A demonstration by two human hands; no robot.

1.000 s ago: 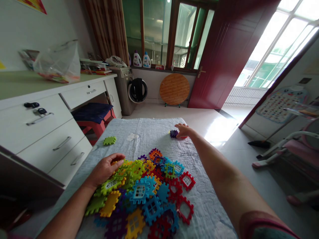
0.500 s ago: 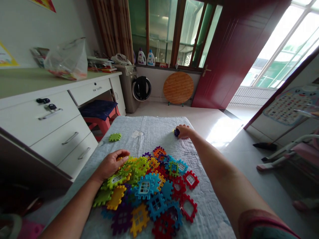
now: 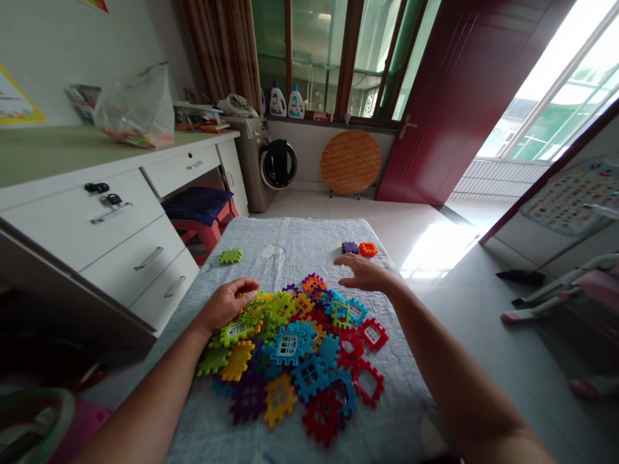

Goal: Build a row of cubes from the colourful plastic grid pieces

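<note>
A heap of flat plastic puzzle tiles in blue, red, yellow, green and purple lies on a pale blue quilted cloth. My left hand rests curled on the left side of the heap, over yellow and green tiles. My right hand hovers with fingers spread above the heap's far right side and holds nothing. Beyond it a purple tile and an orange tile lie side by side near the cloth's far right corner. A lone green tile sits at the far left.
A white desk with drawers runs along the left, a red stool tucked under it. A washing machine, a round wooden tabletop and a dark red door stand at the back. Floor lies to the right.
My right hand has let go of the purple and orange tiles at the far corner and drawn back toward the heap, fingers now spread. The left hand has stayed on the heap.
</note>
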